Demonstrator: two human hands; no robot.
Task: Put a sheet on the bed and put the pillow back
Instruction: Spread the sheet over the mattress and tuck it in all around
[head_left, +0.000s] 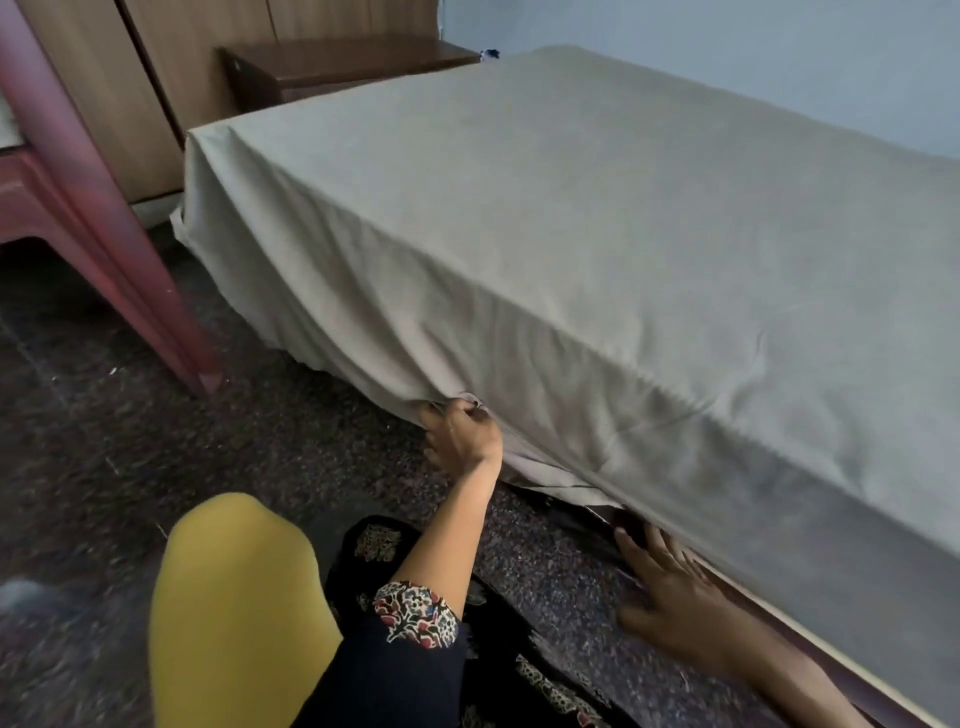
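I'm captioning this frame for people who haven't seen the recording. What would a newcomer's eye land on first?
The plain grey-beige cloth sheet dominates, spread smooth across the upper right and hanging down the near side. At its lower edge the left hand grips a bunch of fabric, while the right hand reaches flat under the hem. A yellow-clad knee fills the bottom left.

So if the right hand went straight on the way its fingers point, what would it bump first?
The right hand points straight fingers at the dark gap below the hanging edge of the sheet. It would probably brush that edge first, then slide underneath, though depth is unclear.
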